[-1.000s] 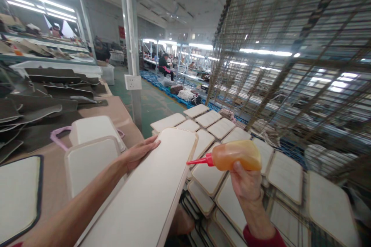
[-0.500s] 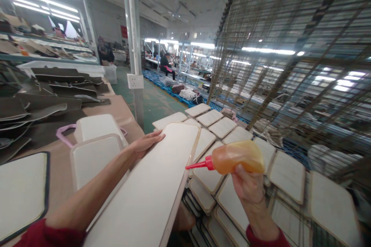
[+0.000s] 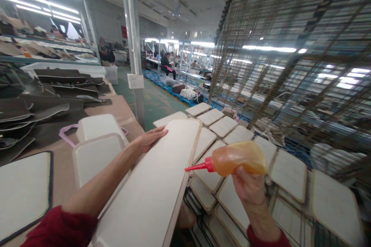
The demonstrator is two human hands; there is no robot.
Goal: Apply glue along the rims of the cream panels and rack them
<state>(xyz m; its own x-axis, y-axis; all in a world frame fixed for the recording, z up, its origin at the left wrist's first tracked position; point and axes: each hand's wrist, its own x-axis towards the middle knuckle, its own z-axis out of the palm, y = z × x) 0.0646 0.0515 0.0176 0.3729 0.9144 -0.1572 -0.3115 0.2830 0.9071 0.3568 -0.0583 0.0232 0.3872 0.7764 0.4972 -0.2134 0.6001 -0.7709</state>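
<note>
My left hand (image 3: pixel 151 137) lies flat, fingers stretched out, on the left edge of a long white panel (image 3: pixel 156 185) with a tan rim, which slants up and away from me. My right hand (image 3: pixel 247 185) is wrapped round an amber squeeze bottle (image 3: pixel 239 158) lying on its side. The bottle's red nozzle (image 3: pixel 197 168) points left, level with the long panel's right edge. Below and beyond the bottle, several smaller white panels (image 3: pixel 223 126) with tan rims overlap in rows.
A brown table (image 3: pixel 116 110) on the left carries white panels (image 3: pixel 97 156), a dark-edged one (image 3: pixel 23 191) and stacks of dark pieces (image 3: pixel 43 102). A wire rack (image 3: pixel 290 58) rises on the right. A steel post (image 3: pixel 133 42) with a socket stands ahead. People work far behind.
The long panel and my left hand have slid a little forward and up. The bottle has stayed almost where it was, its nozzle still pointing left.
</note>
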